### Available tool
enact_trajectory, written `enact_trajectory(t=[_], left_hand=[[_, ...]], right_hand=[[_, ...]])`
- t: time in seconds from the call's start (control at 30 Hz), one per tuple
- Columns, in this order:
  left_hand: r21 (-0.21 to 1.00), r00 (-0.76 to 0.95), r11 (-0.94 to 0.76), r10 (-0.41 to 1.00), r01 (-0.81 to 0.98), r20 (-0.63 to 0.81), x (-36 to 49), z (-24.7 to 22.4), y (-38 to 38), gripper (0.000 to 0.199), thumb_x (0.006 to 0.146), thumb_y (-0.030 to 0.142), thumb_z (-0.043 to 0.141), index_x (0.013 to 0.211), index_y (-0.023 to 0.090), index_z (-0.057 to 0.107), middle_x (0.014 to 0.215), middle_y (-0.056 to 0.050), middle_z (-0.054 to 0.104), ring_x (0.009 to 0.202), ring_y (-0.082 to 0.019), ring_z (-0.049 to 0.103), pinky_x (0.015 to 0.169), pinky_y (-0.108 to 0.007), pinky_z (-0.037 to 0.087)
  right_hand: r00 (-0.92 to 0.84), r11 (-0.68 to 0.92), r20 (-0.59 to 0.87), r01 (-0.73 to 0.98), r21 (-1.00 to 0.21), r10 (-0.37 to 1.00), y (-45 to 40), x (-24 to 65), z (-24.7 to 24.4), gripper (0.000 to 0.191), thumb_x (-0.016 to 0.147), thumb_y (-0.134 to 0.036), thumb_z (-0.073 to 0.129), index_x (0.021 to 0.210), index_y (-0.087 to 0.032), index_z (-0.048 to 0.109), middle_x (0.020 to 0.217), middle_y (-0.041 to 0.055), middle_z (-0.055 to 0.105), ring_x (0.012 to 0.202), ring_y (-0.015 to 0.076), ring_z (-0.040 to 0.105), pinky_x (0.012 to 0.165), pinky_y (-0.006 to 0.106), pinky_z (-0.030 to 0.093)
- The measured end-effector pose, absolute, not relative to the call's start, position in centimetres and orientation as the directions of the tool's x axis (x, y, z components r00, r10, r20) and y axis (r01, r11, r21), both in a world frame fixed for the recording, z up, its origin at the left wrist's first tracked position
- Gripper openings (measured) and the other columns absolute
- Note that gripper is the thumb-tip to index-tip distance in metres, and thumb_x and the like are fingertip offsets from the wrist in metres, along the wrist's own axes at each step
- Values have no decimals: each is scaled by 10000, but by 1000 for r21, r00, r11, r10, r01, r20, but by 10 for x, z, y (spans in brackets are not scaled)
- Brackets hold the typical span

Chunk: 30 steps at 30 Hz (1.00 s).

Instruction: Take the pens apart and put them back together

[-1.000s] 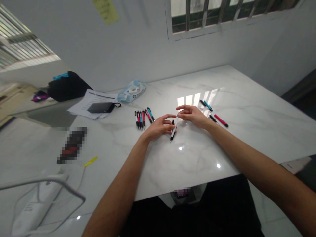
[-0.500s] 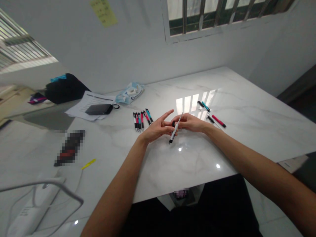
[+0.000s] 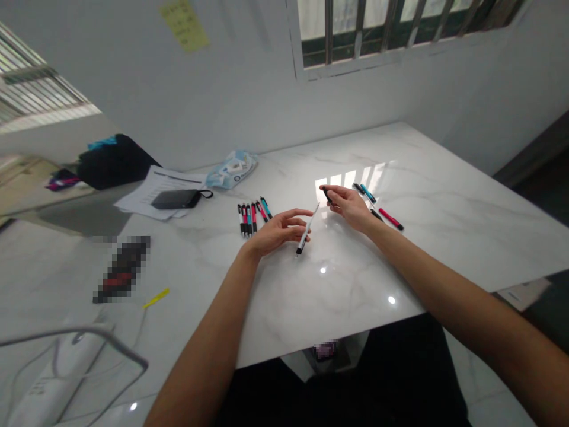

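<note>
My right hand [image 3: 351, 207] has its thumb and forefinger pressed together in a pinch on a small black pen part [image 3: 328, 196], whose long axis slants up and to the left. The other fingers of that hand are loosely curled. The fingers [image 3: 299, 213] of my left hand [image 3: 276, 232] are slightly spread and gently curved toward a slim white-and-black pen [image 3: 304, 235].

The pen's long axis runs diagonally: its black end points down and left, toward me, and its thin pale tip points up and right, into the gap between my hands. It lies just beyond my left fingertips, but I cannot tell whether they touch it or whether it rests on the surface.

Under my hands is a white marble surface [image 3: 355, 279]. To the left, a row of black, red and teal pens [image 3: 253, 218] lies side by side. To the right are a teal pen [image 3: 367, 193], a black pen [image 3: 376, 214] and a red pen [image 3: 391, 218]. Farther left, a black pouch [image 3: 174, 199] with a looped strap sits on printed papers [image 3: 153, 193]; I cannot see inside it. Beside the papers lies a blue-and-white plastic packet [image 3: 232, 170], with a black bag [image 3: 118, 161] beyond them.
</note>
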State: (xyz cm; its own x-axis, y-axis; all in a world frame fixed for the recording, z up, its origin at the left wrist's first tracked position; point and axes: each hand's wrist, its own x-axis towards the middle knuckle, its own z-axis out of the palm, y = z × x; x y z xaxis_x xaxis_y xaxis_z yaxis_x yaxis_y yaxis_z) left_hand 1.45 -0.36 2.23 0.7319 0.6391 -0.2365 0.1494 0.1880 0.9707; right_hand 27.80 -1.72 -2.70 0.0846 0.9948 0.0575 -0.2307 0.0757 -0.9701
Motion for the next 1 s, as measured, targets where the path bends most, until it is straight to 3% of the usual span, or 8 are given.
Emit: enact_trajectory(t=[0.1,0.2,0.33,0.43,0.57,0.77,1.0], left_hand=[[967,734,209,632,148,-249,15,15,-1,533,858,338,910,1336,207,717,1035,-59,777,909,-186,781,874,-323,587],[961,730,237,632,140,-262,14,12,0,528,847,330,917,1319,205,716,1005,-51,773,897,-186,782,859,-319,592],[959,728,240,630,150,-272,14,13,0,492,858,324,903,1297,198,720,986,-49,771,894,-183,774,881,-333,598],[958,727,235,628,162,-277,14,15,0,479,856,326,902,1282,197,726,971,-40,761,890,-183,772,879,-332,595],[960,726,228,631,164,-274,15,15,0,473,855,336,903,1276,200,734,970,-36,749,887,-182,773,865,-321,589],[959,727,234,630,157,-273,14,12,1,480,851,317,907,1284,198,737,979,-43,761,879,-175,765,853,-316,591],[959,731,238,626,154,-273,12,9,4,499,850,319,914,1300,205,730,1002,-48,769,886,-184,778,836,-315,596]], right_hand=[[150,139,120,-128,-982,981,-16,281,-26,545,774,-569,915,1198,-238,824,885,2,736,795,145,637,792,329,545],[178,193,173,-101,-976,969,-15,283,-23,560,699,-529,976,1139,-224,812,924,31,785,873,195,703,891,399,589],[146,208,184,-171,-963,972,-15,287,-19,625,635,-492,1031,1151,-240,784,1001,56,814,1013,258,764,1026,481,613],[141,200,168,-257,-945,976,-14,291,-18,673,628,-441,1047,1214,-270,764,1092,61,820,1117,261,764,1077,468,607],[144,181,140,-325,-928,979,-14,297,-13,706,635,-427,1050,1256,-298,741,1159,61,821,1165,255,755,1086,444,604],[45,149,142,-279,-949,989,-19,300,-4,781,677,-436,1028,1376,-313,702,1169,73,826,1175,284,758,1043,467,623],[6,128,132,-294,-947,991,-19,304,-1,738,665,-388,1032,1332,-312,725,1100,47,842,1061,239,774,1019,431,614]])
